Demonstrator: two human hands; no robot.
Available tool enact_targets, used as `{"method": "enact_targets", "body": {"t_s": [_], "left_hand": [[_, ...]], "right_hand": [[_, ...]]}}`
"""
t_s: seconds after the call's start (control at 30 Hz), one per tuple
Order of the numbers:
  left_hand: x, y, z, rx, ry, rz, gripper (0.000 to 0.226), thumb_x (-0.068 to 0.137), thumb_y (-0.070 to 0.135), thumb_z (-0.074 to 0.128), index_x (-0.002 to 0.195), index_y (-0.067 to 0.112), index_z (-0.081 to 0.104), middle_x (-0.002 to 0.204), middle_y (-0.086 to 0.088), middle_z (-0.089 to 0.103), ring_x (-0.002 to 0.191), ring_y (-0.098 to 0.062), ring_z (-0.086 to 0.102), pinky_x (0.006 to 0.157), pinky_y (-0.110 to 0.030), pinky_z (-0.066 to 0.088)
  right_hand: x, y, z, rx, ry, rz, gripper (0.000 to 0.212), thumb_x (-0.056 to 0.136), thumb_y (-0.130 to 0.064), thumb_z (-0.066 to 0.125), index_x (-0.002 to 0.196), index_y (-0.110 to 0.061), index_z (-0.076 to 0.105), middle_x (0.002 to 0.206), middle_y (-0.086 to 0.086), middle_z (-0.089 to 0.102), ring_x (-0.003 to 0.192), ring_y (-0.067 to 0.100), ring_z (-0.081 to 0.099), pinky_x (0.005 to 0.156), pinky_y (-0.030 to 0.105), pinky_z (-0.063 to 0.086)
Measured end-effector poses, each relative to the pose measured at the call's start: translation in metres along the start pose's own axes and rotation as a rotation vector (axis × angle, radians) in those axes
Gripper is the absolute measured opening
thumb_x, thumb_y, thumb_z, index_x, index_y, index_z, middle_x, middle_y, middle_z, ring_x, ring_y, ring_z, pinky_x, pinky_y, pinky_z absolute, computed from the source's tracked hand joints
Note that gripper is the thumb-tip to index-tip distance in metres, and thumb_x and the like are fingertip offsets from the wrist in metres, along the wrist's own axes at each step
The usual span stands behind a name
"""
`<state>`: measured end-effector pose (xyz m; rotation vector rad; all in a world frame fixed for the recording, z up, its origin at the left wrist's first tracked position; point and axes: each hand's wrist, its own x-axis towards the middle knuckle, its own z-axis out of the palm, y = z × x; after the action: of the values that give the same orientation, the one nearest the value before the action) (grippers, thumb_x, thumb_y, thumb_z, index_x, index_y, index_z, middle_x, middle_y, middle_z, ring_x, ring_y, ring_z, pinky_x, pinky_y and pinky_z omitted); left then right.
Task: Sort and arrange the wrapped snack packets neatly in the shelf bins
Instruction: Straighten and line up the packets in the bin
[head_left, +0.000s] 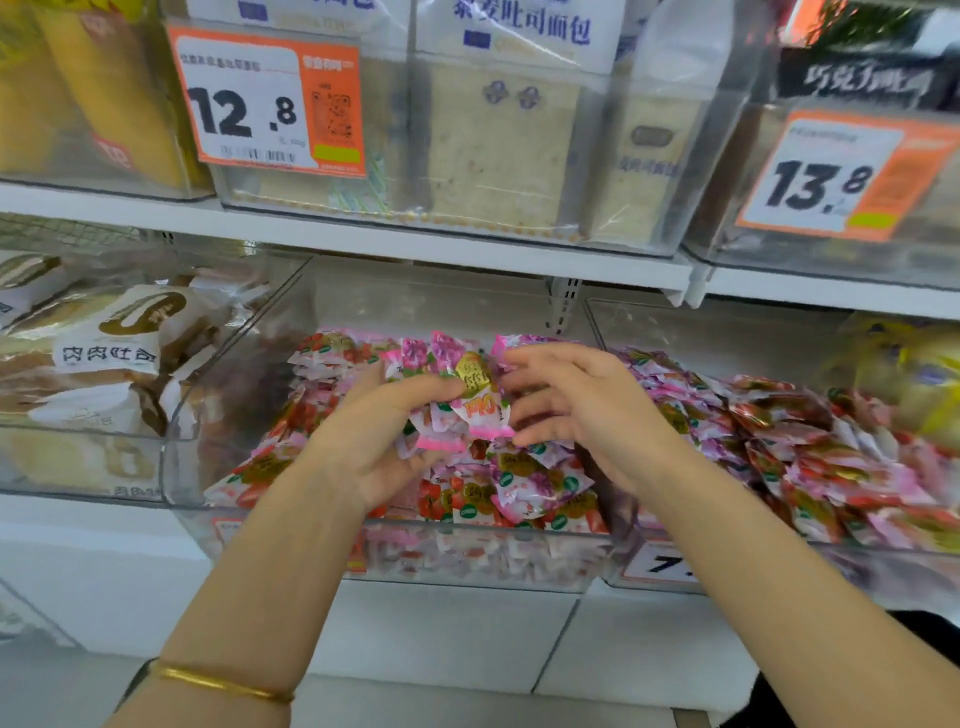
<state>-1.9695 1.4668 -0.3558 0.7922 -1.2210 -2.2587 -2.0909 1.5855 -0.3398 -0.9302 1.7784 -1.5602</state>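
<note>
The left hand (374, 436) gripped a small bunch of packets (470, 395), fingers curled round it, just above the pile in the middle bin (467, 564). The right hand (582, 410) lay against the other side of the bunch with fingers loosely bent. Whether it pinched a packet or only steadied them could not be told.

At the back left of that bin a stack (322, 358) already stood in fairly even rows. The front heap (519, 488) was jumbled, its packets lying at all angles. The packets in the right bin (810, 457) looked roughly layered, though blur hid the detail.

The work seemed about midway: part was squared up, and the loose front and the bunch in hand were left to place.
</note>
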Motion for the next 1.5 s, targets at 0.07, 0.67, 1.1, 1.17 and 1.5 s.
{"method": "enact_targets", "body": {"t_s": [0.07,0.67,1.1,1.17,1.5], "left_hand": [[-0.008,-0.011,0.023,0.104,-0.068,0.005,0.098,0.077,-0.001,0.068,0.149,0.031,0.011,0.117,-0.003,0.066,0.093,-0.021,0.063,0.067,-0.038,0.053],[0.018,-0.080,0.189,0.188,-0.372,-0.117,0.043,0.090,-0.001,0.054,0.130,0.008,0.042,0.115,-0.019,0.065,0.092,-0.032,0.067,0.089,-0.054,0.050],[0.041,-0.087,0.177,0.348,-0.225,0.055,0.088,0.082,0.015,0.069,0.150,0.027,0.014,0.152,-0.003,0.032,0.135,-0.022,0.038,0.112,-0.052,0.027],[0.040,-0.084,0.179,0.326,-0.196,0.091,0.090,0.085,0.012,0.066,0.150,0.025,0.005,0.156,-0.003,0.022,0.138,-0.021,0.032,0.114,-0.051,0.022],[0.028,-0.079,0.181,0.196,-0.169,0.091,0.085,0.088,0.000,0.057,0.151,0.021,0.002,0.127,-0.010,0.055,0.110,-0.026,0.060,0.099,-0.046,0.045]], "right_hand": [[-0.017,-0.001,-0.015,0.030,0.003,0.045,0.024,0.094,-0.033,0.052,0.107,-0.017,0.064,0.101,0.008,0.064,0.078,0.020,0.060,0.055,0.027,0.053],[-0.047,0.026,-0.174,0.340,0.286,0.091,0.022,0.093,-0.017,0.055,0.077,-0.006,0.064,0.063,0.001,0.068,0.059,0.012,0.065,0.054,0.023,0.053],[-0.033,0.058,-0.208,0.058,0.201,0.236,0.014,0.085,-0.013,0.065,0.072,-0.011,0.059,0.062,-0.002,0.059,0.056,0.007,0.055,0.055,0.016,0.046],[-0.037,0.062,-0.207,-0.082,0.215,0.210,0.006,0.084,-0.013,0.066,0.080,-0.012,0.062,0.071,-0.002,0.061,0.066,0.007,0.056,0.065,0.016,0.044],[-0.030,0.058,-0.164,-0.545,0.119,0.086,0.021,0.084,-0.019,0.068,0.088,0.002,0.066,0.078,0.011,0.064,0.075,0.017,0.058,0.071,0.029,0.046]]}}
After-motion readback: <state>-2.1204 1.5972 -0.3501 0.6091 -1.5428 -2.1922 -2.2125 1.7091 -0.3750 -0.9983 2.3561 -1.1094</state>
